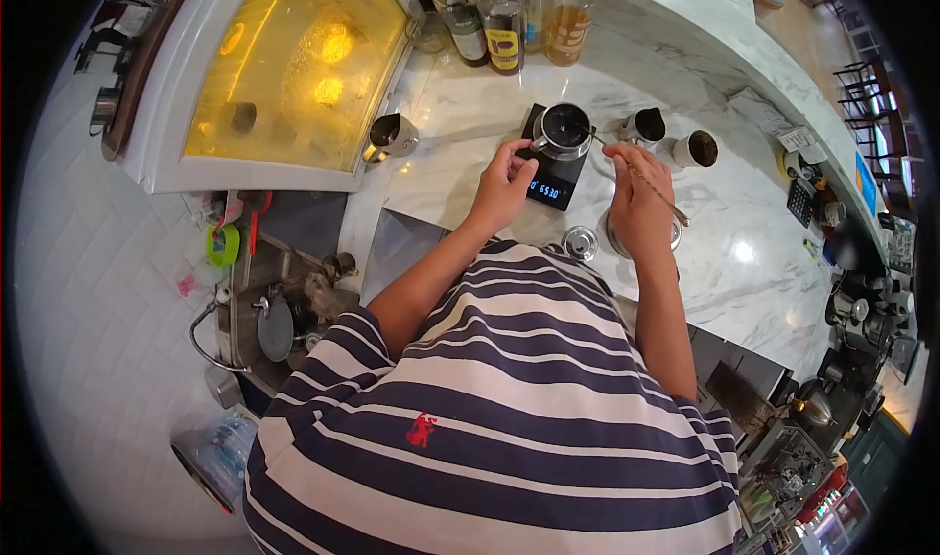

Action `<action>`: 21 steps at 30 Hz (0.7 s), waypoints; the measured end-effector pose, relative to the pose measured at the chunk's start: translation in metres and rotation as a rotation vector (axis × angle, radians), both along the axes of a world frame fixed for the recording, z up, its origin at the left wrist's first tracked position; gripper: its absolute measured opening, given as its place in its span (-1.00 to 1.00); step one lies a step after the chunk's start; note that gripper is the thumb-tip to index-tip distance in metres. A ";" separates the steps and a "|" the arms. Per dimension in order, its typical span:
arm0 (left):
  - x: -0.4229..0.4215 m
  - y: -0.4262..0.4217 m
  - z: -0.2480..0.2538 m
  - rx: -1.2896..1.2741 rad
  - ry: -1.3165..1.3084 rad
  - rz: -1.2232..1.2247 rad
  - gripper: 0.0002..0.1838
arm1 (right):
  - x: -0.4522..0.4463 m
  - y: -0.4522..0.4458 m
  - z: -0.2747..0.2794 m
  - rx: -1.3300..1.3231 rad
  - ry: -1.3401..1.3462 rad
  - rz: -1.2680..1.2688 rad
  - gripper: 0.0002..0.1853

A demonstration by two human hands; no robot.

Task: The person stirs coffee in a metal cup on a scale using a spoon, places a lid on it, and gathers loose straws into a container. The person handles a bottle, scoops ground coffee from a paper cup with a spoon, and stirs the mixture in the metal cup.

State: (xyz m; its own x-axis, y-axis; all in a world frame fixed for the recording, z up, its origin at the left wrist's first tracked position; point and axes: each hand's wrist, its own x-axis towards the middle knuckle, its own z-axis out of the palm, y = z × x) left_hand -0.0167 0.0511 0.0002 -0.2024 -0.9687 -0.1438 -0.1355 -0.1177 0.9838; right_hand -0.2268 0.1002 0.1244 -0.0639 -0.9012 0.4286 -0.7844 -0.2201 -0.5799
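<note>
A metal cup (566, 127) with dark contents stands on a black digital scale (554, 189) with lit digits. My left hand (505, 185) is at the cup's handle, its fingers curled and close together. In my right hand (639, 188) is a long twisted-stem spoon (669, 206), one end reaching into the cup, the other sticking out past the hand. Right of the cup are a dark-lined pitcher (644, 126) and a white cup (696, 150) with dark residue. Below the scale lies a small round metal item (580, 243). A round metal-rimmed object is partly hidden under my right hand.
Several bottles (504, 28) stand at the back of the marble counter (744, 261). A metal pitcher (393, 136) is beside a yellow-lit glass case (294, 66) at left. Below that is a sink (252, 291) holding dishes. A calculator (801, 201) lies at right.
</note>
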 end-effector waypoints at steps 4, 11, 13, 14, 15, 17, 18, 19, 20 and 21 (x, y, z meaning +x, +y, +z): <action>-0.006 0.001 0.001 0.004 0.017 0.044 -0.59 | 0.000 0.002 -0.003 0.008 -0.020 0.051 -0.86; -0.015 0.003 0.002 0.039 0.061 0.102 -0.63 | -0.014 -0.002 -0.003 0.014 -0.026 0.050 -0.86; -0.018 0.004 0.001 0.036 0.072 0.115 -0.64 | -0.013 0.000 -0.001 -0.007 0.001 0.101 -0.84; -0.018 0.003 0.001 0.030 0.075 0.118 -0.64 | -0.011 0.000 -0.003 -0.011 0.002 0.108 -0.85; -0.019 0.003 0.000 0.024 0.078 0.121 -0.65 | -0.009 -0.002 -0.007 -0.015 0.002 0.113 -0.86; -0.018 0.002 0.000 0.025 0.084 0.130 -0.66 | -0.006 -0.006 -0.011 -0.010 -0.016 0.103 -0.86; -0.019 0.001 0.001 0.025 0.088 0.134 -0.67 | -0.007 -0.006 -0.011 -0.012 -0.010 0.085 -0.86; -0.020 0.001 0.002 0.026 0.090 0.135 -0.68 | -0.009 -0.006 -0.010 -0.015 -0.003 0.067 -0.86; -0.021 0.000 0.004 0.026 0.093 0.137 -0.68 | -0.011 -0.007 -0.009 -0.019 0.004 0.051 -0.85; -0.021 -0.001 0.005 0.026 0.095 0.140 -0.69 | -0.013 -0.006 -0.008 -0.009 -0.005 0.049 -0.85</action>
